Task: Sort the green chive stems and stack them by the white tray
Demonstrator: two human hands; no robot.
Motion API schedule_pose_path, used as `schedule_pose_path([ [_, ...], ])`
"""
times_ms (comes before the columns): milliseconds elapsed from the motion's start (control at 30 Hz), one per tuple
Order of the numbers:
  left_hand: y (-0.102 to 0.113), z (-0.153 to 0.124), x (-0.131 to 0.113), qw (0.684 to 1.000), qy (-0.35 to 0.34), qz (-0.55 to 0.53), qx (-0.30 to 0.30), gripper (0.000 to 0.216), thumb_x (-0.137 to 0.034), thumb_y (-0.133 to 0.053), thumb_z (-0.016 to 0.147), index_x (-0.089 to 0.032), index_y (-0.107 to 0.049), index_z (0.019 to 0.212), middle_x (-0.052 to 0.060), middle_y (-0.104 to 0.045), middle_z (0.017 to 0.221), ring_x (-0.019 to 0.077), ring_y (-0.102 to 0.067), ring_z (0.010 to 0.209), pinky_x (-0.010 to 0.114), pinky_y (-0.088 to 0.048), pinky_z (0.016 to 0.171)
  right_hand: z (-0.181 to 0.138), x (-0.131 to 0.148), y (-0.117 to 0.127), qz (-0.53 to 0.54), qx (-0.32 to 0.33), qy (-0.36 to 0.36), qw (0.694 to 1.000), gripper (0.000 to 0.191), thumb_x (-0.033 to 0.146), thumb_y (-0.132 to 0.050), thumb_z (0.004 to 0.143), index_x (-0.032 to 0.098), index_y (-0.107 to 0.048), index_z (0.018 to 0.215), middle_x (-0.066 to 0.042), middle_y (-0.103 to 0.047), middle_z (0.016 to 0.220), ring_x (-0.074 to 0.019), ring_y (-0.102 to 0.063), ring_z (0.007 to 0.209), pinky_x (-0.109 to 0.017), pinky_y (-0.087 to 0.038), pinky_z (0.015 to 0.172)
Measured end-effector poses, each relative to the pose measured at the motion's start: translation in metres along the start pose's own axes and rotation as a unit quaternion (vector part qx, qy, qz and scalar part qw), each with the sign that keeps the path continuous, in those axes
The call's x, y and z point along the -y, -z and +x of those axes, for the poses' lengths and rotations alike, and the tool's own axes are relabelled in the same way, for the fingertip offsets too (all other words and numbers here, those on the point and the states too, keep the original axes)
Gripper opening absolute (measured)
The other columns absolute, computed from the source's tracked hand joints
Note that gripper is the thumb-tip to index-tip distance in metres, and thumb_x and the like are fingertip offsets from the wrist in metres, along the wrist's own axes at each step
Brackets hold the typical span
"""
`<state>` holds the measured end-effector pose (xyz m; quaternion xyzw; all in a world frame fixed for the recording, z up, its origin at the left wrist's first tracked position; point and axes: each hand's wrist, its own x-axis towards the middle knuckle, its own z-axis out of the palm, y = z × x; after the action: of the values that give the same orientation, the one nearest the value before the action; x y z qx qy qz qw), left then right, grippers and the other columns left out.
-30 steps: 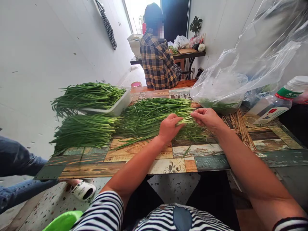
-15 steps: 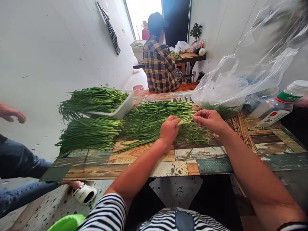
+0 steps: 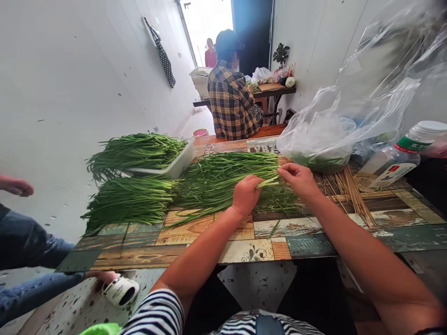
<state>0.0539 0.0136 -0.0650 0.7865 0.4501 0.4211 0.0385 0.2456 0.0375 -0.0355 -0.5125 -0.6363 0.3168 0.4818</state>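
My left hand (image 3: 246,193) is wrapped round a small bunch of garlic chives (image 3: 268,182), whose pale stem ends stick out to the right. At those ends, the thumb and fingers of my right hand (image 3: 296,179) are pinched together on the chives; the exact strands in the pinch are too small to make out. Beneath and behind both hands spreads a loose pile of garlic chives (image 3: 223,170), leaves to the left. Short green scraps (image 3: 279,200) lie on the wood-patterned table (image 3: 209,232) just below my right hand.
Chives fill a white tray (image 3: 181,163) at the left, with another heap (image 3: 132,200) before it. Bamboo sticks (image 3: 354,197), a clear plastic bag (image 3: 314,139) and a plastic bottle (image 3: 398,158) stand right. A person in plaid (image 3: 232,100) sits beyond; another person's hand (image 3: 17,186) shows far left.
The view has tipped up slightly, so the table sits lower. My right hand has shifted a little left along the stem ends; my left hand keeps its grip.
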Motion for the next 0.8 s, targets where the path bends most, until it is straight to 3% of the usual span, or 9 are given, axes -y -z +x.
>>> schedule_pose_path([
  [133, -0.002, 0.000, 0.003, 1.000, 0.010, -0.006, -0.001, 0.010, -0.020, -0.061, 0.085, -0.018, -0.070, 0.088, 0.005, -0.071, 0.087, 0.0164, -0.063, 0.081, 0.027, -0.051, 0.075, 0.012, -0.017, 0.016, -0.050, -0.107, -0.018, 0.993, 0.040, 0.056, -0.060, 0.074, 0.017, -0.068, 0.079, -0.002, -0.063, 0.064, -0.0141, -0.051, 0.055, -0.027, -0.039, 0.055],
  [200, -0.001, 0.002, 0.005, 1.000, 0.018, 0.000, -0.009, 0.009, -0.021, -0.061, 0.085, -0.018, -0.070, 0.087, 0.005, -0.070, 0.086, 0.0164, -0.063, 0.080, 0.027, -0.051, 0.074, 0.015, -0.017, 0.025, -0.120, -0.124, -0.016, 0.985, 0.041, 0.058, -0.061, 0.072, 0.018, -0.067, 0.071, -0.002, -0.062, 0.060, -0.0150, -0.051, 0.055, -0.027, -0.036, 0.053],
  [333, -0.002, 0.002, 0.007, 1.000, 0.029, 0.002, -0.010, 0.008, -0.019, -0.062, 0.083, -0.018, -0.070, 0.087, 0.005, -0.070, 0.086, 0.0168, -0.063, 0.081, 0.028, -0.051, 0.074, 0.010, -0.001, 0.030, -0.222, 0.031, -0.042, 0.974, 0.046, 0.061, -0.072, 0.058, 0.020, -0.054, 0.049, 0.000, -0.052, 0.046, -0.0129, -0.045, 0.047, -0.027, -0.029, 0.047],
  [433, -0.003, -0.001, 0.005, 0.999, 0.033, 0.001, 0.010, 0.010, -0.018, -0.061, 0.083, -0.020, -0.069, 0.088, 0.005, -0.070, 0.086, 0.0165, -0.063, 0.078, 0.028, -0.051, 0.073, 0.002, 0.008, 0.023, -0.174, 0.108, -0.006, 0.979, 0.042, 0.061, -0.070, 0.062, 0.020, -0.060, 0.059, 0.001, -0.057, 0.054, -0.0133, -0.048, 0.052, -0.026, -0.033, 0.049],
  [567, -0.005, -0.004, 0.005, 0.999, 0.035, -0.007, 0.015, 0.012, -0.016, -0.061, 0.082, -0.021, -0.070, 0.089, 0.005, -0.071, 0.087, 0.0169, -0.064, 0.078, 0.028, -0.053, 0.071, -0.003, 0.010, 0.014, -0.104, 0.088, 0.044, 0.990, 0.041, 0.057, -0.055, 0.077, 0.019, -0.064, 0.065, 0.000, -0.059, 0.060, -0.0143, -0.048, 0.057, -0.027, -0.037, 0.054],
  [667, -0.006, -0.002, 0.004, 1.000, 0.017, -0.026, 0.004, 0.018, -0.018, -0.062, 0.082, -0.023, -0.070, 0.098, 0.005, -0.071, 0.095, 0.0179, -0.066, 0.086, 0.030, -0.054, 0.079, -0.004, 0.012, 0.007, -0.088, 0.064, 0.057, 0.992, 0.039, 0.054, -0.056, 0.076, 0.019, -0.062, 0.059, 0.000, -0.056, 0.058, -0.0142, -0.047, 0.055, -0.027, -0.036, 0.053],
  [800, -0.002, 0.003, -0.002, 0.998, 0.002, -0.053, 0.012, 0.021, -0.018, -0.060, 0.082, -0.025, -0.071, 0.098, 0.004, -0.073, 0.097, 0.0185, -0.066, 0.090, 0.031, -0.053, 0.083, -0.007, 0.019, 0.001, -0.052, 0.091, 0.055, 0.993, 0.038, 0.054, -0.057, 0.075, 0.020, -0.063, 0.059, 0.000, -0.055, 0.054, -0.0137, -0.045, 0.052, -0.027, -0.035, 0.049],
])
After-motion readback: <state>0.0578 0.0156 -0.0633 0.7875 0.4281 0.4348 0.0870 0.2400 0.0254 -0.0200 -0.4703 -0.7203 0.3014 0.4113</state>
